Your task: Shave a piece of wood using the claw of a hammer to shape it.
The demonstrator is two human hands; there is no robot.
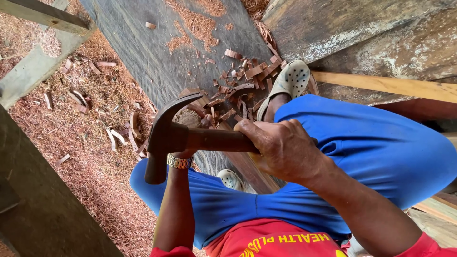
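My right hand [285, 150] grips the brown handle of a dark claw hammer [164, 138], whose head hangs level over the plank [157, 57] I straddle. My left hand [184, 153], with a metal watch [179, 162] on its wrist, reaches up under the hammer and is mostly hidden behind it. It is closed around a tool with a round, frayed wooden end [188, 117], apparently a chisel, which stands on the plank just beyond the hammer head. The tool's blade is hidden.
Reddish wood chips [247, 71] lie heaped on the grey plank by my pale perforated clog [291, 81]; a second clog [231, 180] shows below. Sawdust and shavings [90, 133] cover the ground on the left. Timber beams [43, 16] and boards [381, 85] lie around.
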